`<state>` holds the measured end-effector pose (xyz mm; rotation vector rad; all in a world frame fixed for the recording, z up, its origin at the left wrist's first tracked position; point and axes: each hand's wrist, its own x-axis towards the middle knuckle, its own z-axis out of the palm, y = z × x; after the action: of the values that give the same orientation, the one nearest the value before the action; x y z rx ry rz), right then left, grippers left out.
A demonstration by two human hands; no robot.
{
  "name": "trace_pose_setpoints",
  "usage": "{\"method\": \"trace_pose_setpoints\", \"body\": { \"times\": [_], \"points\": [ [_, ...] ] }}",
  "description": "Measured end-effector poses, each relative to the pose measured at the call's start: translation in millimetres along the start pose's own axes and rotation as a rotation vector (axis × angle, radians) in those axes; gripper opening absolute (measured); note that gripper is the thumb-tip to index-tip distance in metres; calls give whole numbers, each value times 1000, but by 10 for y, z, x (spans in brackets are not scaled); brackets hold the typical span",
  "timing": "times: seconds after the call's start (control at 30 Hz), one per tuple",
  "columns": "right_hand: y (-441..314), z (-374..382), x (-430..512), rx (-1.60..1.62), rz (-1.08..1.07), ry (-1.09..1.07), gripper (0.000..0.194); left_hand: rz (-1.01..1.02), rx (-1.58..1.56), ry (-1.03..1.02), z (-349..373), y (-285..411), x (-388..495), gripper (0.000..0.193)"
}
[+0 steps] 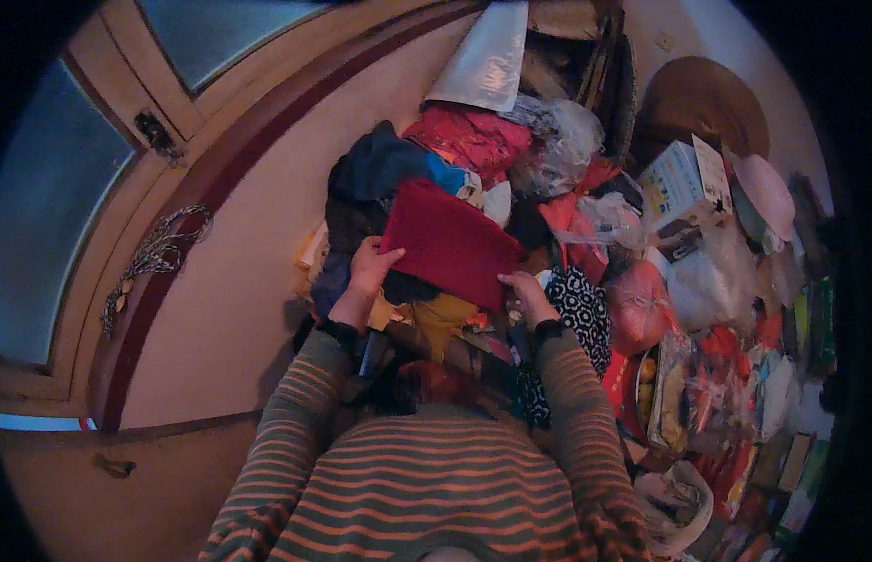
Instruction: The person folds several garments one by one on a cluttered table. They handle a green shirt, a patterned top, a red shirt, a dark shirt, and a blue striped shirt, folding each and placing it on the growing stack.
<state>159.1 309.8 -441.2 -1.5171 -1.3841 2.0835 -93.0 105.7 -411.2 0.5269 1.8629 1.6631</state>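
A dark red piece of cloth [453, 242] is held flat between my two hands, roughly rectangular and tilted down to the right. My left hand [371, 270] pinches its left corner, thumb on top. At the lower right corner, my right hand [527, 295] grips the edge between thumb and fingers. Beneath and around the cloth spreads a heap of clothes: a dark blue garment [380, 165] at the upper left, a bright red patterned fabric [471, 137] behind, and mustard-yellow fabric [439, 319] nearer me. Black-and-white patterned fabric [582, 305] lies beside my right wrist.
A wooden-framed window [57, 225] with a coiled rope [151, 260] on its sill fills the left. To the right stand a printed cardboard box [682, 183], a pink hat [765, 193] and a tied red plastic bag [640, 305]. Clear plastic bags [562, 147] lie behind the heap.
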Motion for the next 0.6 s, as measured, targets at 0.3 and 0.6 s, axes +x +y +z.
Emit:
{"method": "trace_pose_setpoints", "body": {
  "times": [0.3,0.6],
  "points": [
    [0,-26,-241,52,-226,-20,23,69,33,-178,36,214,-95,31],
    [27,67,-441,46,-109,-24,34,-88,-78,-194,132,97,-141,30]
  ]
}}
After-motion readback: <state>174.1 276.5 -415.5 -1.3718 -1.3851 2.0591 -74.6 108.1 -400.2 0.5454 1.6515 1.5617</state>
